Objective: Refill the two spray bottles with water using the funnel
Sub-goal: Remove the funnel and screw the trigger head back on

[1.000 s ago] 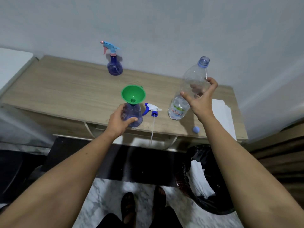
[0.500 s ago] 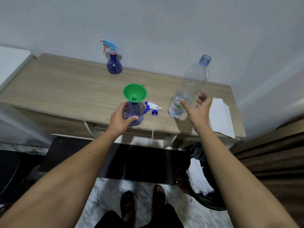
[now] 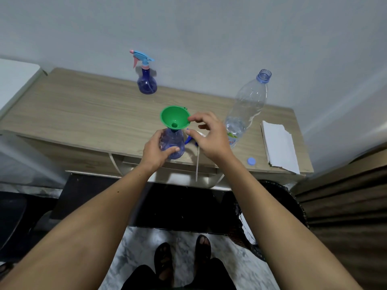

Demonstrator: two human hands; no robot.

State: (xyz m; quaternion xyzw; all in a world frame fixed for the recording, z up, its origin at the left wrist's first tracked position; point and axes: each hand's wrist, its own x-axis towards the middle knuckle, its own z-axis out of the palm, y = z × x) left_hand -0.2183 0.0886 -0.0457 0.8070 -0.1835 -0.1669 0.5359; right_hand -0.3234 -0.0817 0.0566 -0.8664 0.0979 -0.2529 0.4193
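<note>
Head view shows that we steady the open spray bottle [image 3: 172, 143] at the front edge of the wooden table [image 3: 83, 114] with our left hand [image 3: 156, 150], fingers and thumb wrapped round its rounded body. The green funnel [image 3: 174, 118] sits with its spout in the bottle neck. This grip keeps the light bottle and its top-heavy funnel from tipping.

Our right hand [image 3: 209, 139] hovers just beside the funnel, palm down, wrist raised. Its forefinger tip meets the funnel's right rim; the other fingers are loosely curled and hold nothing. We judge that this hand is about to lift the funnel out, so the fill of this bottle is probably complete.

The removed sprayer head [image 3: 191, 139] lies on the table directly under the right hand, its dip tube [image 3: 197, 164] hanging past the front edge. It is placed close so that it can be refitted without a reach.

The water bottle [image 3: 247, 109] stands uncapped to the right, touched by neither hand, with a little water left in its base. Its blue cap [image 3: 250, 161] lies near the front right corner, beside the folded paper towels [image 3: 279, 147], which are at hand for spills.

The second spray bottle [image 3: 146, 80], sprayer fitted, stands upright at the back near the wall, well apart from the work area.
</note>
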